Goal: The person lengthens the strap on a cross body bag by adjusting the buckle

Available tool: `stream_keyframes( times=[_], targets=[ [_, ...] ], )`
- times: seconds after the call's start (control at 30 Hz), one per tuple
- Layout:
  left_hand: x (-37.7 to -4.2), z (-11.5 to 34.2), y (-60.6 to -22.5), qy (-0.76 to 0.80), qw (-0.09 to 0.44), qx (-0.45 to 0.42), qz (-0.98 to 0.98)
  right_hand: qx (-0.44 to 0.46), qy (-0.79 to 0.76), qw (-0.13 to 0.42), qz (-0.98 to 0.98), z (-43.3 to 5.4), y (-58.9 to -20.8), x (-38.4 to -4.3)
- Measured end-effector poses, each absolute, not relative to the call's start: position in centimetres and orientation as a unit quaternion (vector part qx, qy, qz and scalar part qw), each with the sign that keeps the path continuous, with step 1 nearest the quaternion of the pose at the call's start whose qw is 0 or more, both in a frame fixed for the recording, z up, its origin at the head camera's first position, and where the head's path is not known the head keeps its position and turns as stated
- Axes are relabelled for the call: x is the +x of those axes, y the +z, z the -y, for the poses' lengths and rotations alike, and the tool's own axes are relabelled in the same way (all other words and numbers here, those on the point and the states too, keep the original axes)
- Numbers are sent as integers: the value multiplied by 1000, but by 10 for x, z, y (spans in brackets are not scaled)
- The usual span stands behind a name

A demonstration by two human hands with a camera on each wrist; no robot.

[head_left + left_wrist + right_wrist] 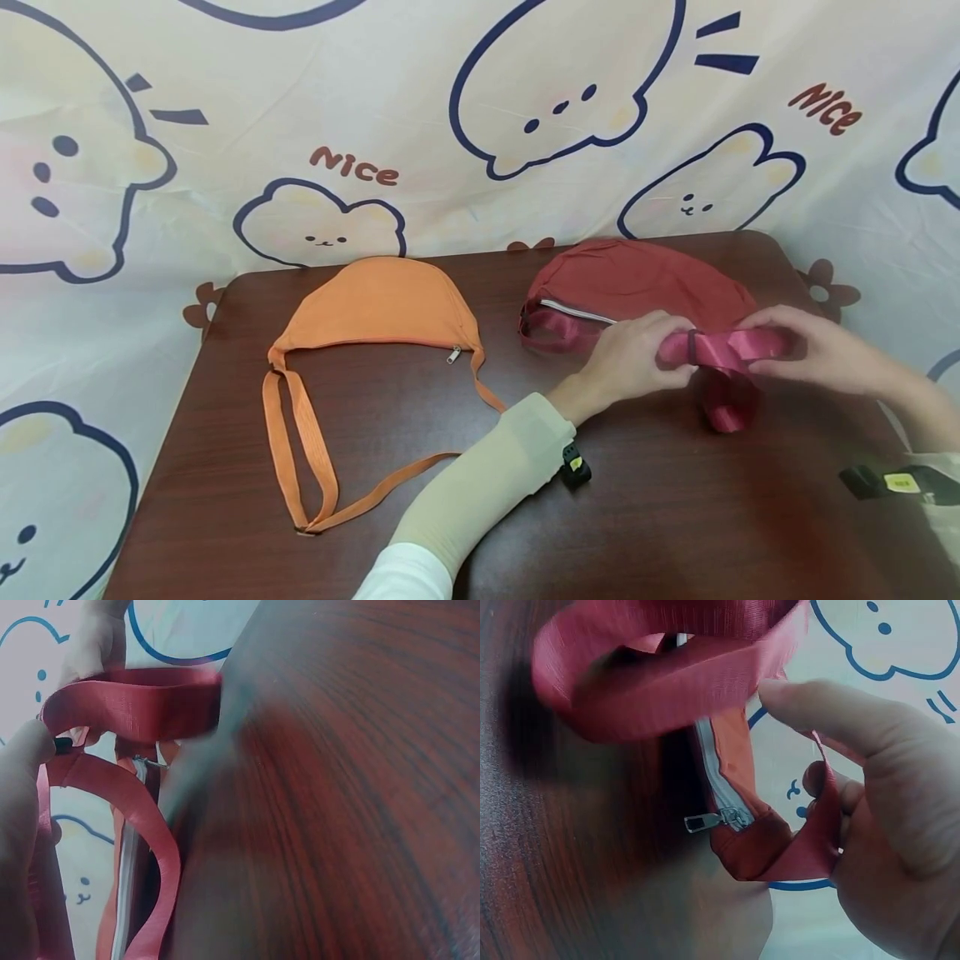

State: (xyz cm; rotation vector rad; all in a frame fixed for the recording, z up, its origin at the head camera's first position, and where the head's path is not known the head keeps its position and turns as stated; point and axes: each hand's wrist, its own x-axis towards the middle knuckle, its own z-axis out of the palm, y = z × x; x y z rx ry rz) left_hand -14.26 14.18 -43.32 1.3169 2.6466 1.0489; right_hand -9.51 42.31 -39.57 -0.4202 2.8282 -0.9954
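Observation:
A dark red bag (645,279) lies at the back right of the table, its pale zipper towards me. In front of it, my left hand (637,354) pinches the pinkish-red strap (723,348) beside a dark slider (692,346). My right hand (817,346) holds the same strap a little further right, and a loop hangs below. In the left wrist view, the strap (135,705) curves out from the fingers above the table. The right wrist view has the thumb of the right hand (907,795) against the strap, near a metal zipper pull (703,823).
An orange bag (382,304) lies on the left half of the brown table (675,517), its strap (307,433) looped towards me and partly behind my left forearm. A cartoon-printed cloth (420,92) hangs around the table's back and sides.

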Motion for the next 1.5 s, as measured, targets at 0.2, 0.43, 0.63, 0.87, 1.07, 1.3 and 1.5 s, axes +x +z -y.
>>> stream_keyframes(
  times=[0.2,0.43,0.63,0.87,1.07,1.3,1.5],
  targets=[
    [-143,-143,-433,329,3,421,-845,-122,-333,56,-933,-422,-396,-95],
    [-144,-141,-431,329,6,416,-848,-103,-325,49,-939,-422,-394,-94],
    [-144,-141,-430,330,3,413,-849,-101,-315,32,-943,-425,-397,-92],
    [-145,-136,-429,333,-24,417,-845,-93,-307,-6,-947,-441,-401,-88],
    [-148,-130,-425,338,-27,423,-840,-51,-293,0,-955,-453,-400,-83],
    [-149,-119,-421,330,-20,423,-843,-47,-290,-5,-956,-458,-401,-80],
    [-147,-109,-422,330,-22,424,-843,-34,-295,-1,-955,-464,-405,-76]
  ],
)
